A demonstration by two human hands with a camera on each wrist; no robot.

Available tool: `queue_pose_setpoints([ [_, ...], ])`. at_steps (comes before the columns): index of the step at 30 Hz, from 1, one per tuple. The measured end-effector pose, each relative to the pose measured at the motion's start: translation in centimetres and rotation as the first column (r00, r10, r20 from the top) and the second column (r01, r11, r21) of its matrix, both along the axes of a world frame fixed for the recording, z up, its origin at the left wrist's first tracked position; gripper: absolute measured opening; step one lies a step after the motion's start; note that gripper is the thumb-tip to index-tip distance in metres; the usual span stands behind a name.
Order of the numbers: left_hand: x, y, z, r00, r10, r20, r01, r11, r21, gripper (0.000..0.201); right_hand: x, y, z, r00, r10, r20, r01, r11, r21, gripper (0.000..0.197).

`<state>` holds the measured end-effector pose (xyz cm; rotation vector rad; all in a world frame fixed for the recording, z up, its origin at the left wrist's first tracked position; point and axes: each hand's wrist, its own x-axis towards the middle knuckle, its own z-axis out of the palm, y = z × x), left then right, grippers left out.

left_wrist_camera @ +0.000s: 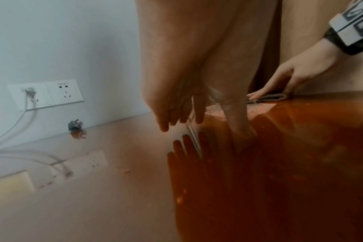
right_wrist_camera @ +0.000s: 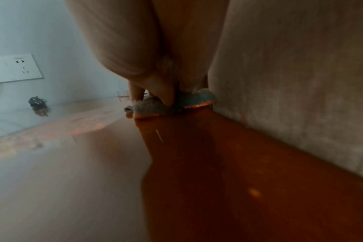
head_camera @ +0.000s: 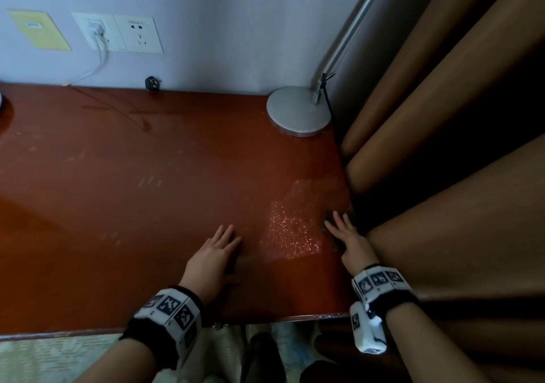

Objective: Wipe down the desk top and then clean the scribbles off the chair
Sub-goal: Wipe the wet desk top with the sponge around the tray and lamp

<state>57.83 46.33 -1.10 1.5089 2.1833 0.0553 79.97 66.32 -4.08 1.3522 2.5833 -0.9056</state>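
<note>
A glossy red-brown desk top point(head_camera: 132, 205) fills the head view. My right hand point(head_camera: 343, 230) lies flat with straight fingers on a small grey cloth point(head_camera: 327, 216) at the desk's right edge, against the curtain. The cloth point(right_wrist_camera: 155, 106) shows under my fingers in the right wrist view and also from the left wrist view as the cloth point(left_wrist_camera: 267, 98). A wet, speckled streak point(head_camera: 292, 229) runs just left of the cloth. My left hand point(head_camera: 222, 242) rests flat on the desk near the front edge, fingers straight, holding nothing. No chair is in view.
A silver lamp base point(head_camera: 298, 111) stands at the back right corner, its pole rising along the brown curtain point(head_camera: 442, 146). A loose black plug point(head_camera: 152, 83) lies by the wall. Wall sockets point(head_camera: 118, 33) hold a white charger with a cable down to the desk.
</note>
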Motion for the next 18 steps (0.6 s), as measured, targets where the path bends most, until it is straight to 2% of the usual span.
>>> queue_pose_setpoints([
  [3,-0.6,1.4,0.1,1.0,0.007,-0.001,-0.007,1.0,-0.011,0.087,-0.2,-1.4,-0.3,1.0,0.025,-0.016,-0.025,0.999,0.033,0.094],
  [5,-0.8,1.8,0.1,1.0,0.006,0.004,-0.006,1.0,-0.025,0.089,0.6,-4.2,-0.5,0.983,0.171,-0.06,-0.169,0.985,0.046,0.095],
  [8,-1.1,1.9,-0.2,1.0,0.015,0.017,-0.014,0.999,-0.051,0.092,1.9,-7.4,-0.8,0.924,0.37,-0.098,-0.375,0.926,-0.042,0.099],
  [11,-1.4,1.9,-0.3,0.999,0.019,0.027,-0.017,0.997,-0.08,0.095,1.4,-4.6,-0.7,0.923,0.382,-0.042,-0.384,0.922,-0.042,0.093],
  [14,-1.5,2.3,-0.4,0.999,0.02,0.029,-0.018,0.996,-0.092,0.095,-0.9,-1.6,0.3,0.954,0.296,-0.047,-0.296,0.955,0.006,0.092],
  [16,-1.5,2.4,-0.2,0.999,0.025,0.028,-0.022,0.995,-0.099,0.093,-2.3,-2.0,0.8,0.969,0.248,-0.022,-0.247,0.969,0.018,0.09],
  [18,-1.5,2.6,-0.2,0.999,0.022,0.026,-0.019,0.994,-0.109,0.089,-3.1,-4.8,0.7,0.933,0.36,-0.018,-0.36,0.933,-0.012,0.089],
])
